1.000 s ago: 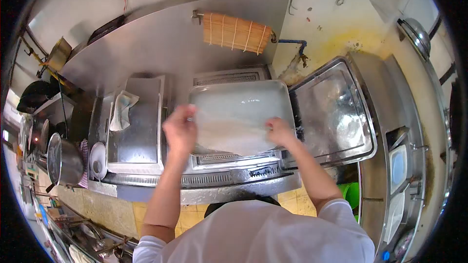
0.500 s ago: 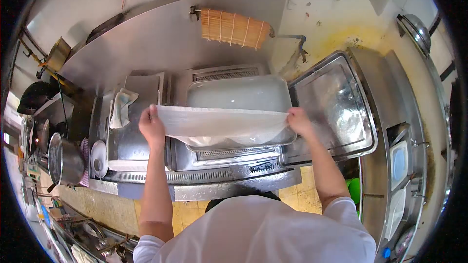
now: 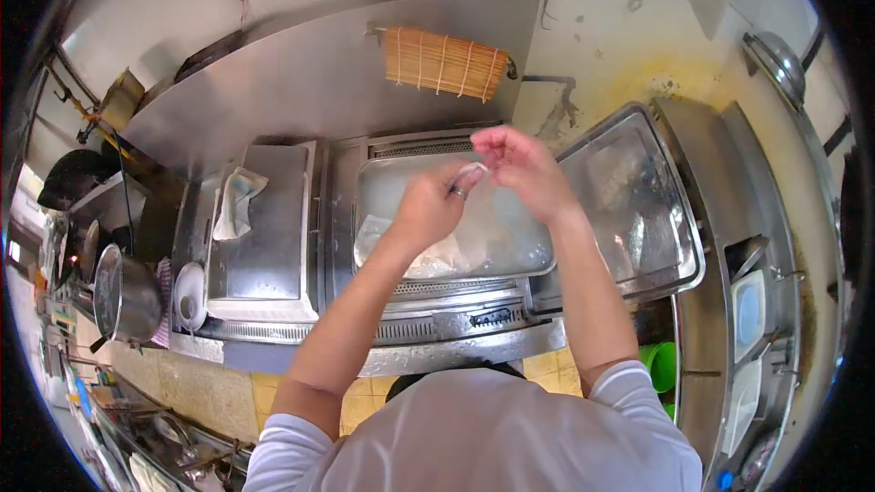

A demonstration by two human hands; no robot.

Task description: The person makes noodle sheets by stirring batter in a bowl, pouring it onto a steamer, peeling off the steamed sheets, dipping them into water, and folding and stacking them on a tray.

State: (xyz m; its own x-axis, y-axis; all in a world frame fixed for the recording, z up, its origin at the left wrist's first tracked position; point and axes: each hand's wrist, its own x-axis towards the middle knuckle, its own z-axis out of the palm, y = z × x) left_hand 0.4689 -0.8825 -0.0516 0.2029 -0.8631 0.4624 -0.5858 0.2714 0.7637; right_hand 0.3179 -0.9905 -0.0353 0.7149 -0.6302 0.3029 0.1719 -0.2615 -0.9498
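Observation:
My left hand point(image 3: 434, 205) is closed above a shallow metal tray point(image 3: 545, 260) of cloudy liquid. A bunched end of white cloth point(image 3: 470, 173) sticks out of its fingers. Right beside that end is my right hand point(image 3: 518, 169), its fingers apart and slightly curled; whether its thumb touches the cloth I cannot tell. A pale, cloth-like shape point(image 3: 442, 260) shows in the tray below my left forearm; its link to the bunched cloth is hidden.
A large metal tray point(image 3: 629, 210) leans at the right. On the left, a folded cloth point(image 3: 239, 203) lies on a steel lid point(image 3: 273, 260). A bamboo mat point(image 3: 442, 62) hangs behind. A pot point(image 3: 132, 296) stands far left, and a green container point(image 3: 658, 366) sits low at right.
The white cloth was stretched wide between both hands over the tray. Now my hands have come together above the tray, the cloth is bunched in my left hand, and my right fingers are apart.

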